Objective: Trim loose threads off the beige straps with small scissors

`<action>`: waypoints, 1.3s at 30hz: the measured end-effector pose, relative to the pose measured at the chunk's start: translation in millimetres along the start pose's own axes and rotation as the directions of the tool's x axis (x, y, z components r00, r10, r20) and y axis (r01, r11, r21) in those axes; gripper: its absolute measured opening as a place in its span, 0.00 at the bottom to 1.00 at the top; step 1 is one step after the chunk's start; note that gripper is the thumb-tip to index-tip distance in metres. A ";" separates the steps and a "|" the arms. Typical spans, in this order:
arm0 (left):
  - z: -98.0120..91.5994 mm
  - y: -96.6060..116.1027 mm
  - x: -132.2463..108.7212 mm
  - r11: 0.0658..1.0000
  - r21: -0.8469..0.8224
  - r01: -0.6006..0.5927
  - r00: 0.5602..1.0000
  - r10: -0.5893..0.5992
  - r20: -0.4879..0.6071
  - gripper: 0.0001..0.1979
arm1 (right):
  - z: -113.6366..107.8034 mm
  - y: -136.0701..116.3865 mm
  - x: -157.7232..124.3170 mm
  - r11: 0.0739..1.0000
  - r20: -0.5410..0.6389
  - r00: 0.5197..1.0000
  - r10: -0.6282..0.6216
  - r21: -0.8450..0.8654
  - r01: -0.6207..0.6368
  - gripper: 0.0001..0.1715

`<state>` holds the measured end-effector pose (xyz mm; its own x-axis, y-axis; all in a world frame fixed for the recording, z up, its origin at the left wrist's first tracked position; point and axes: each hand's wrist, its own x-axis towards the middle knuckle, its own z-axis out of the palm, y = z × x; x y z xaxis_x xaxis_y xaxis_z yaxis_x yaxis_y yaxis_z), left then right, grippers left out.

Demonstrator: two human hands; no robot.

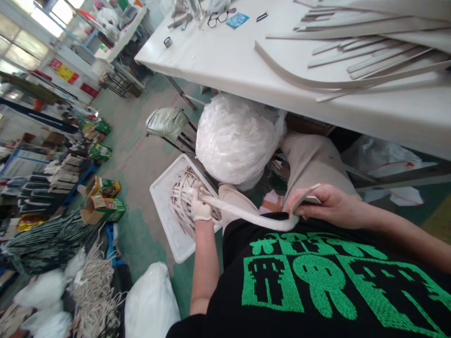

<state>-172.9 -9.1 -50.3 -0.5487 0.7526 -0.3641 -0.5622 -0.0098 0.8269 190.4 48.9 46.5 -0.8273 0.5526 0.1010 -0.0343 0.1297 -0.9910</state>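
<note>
My left hand (200, 205), in a white glove, is closed on one end of a long pale strip (246, 213) just above a white tray (165, 202) on the floor that holds several similar strips. My bare right hand (324, 204) is closed on the strip's other end near my lap, its tip sticking up past my fingers. The strip sags in a curve between both hands. My black shirt with green print fills the lower right.
A white worktable (229, 51) above carries several long grey strips (352, 61), glasses (218, 18) and a tape roll (168, 42). A bulging clear plastic bag (237, 138) stands beside the tray. Boxes, bags and bundles of cord crowd the floor at left.
</note>
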 end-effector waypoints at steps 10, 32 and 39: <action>67.3 -33.6 -63.5 0.901 0.428 0.068 0.781 -0.315 0.539 0.27 | -21.2 11.5 39.9 0.978 -0.260 0.962 0.081 0.209 -0.026 0.34; 98.2 -39.8 -83.7 0.818 0.574 -0.048 0.564 -0.452 0.691 0.26 | -33.4 16.7 59.0 0.957 -0.433 0.901 -0.017 0.253 0.139 0.29; 154.2 -16.6 -90.0 0.838 0.544 -0.038 0.768 -0.323 0.553 0.29 | -22.7 11.0 54.4 0.978 -0.325 0.945 -0.041 0.179 0.104 0.30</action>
<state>-18.8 24.8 34.8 0.1024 0.9451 -0.3104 -0.1140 0.3211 0.9402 157.8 99.1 43.1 -0.5983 0.7842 0.1645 -0.2199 0.0367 -0.9748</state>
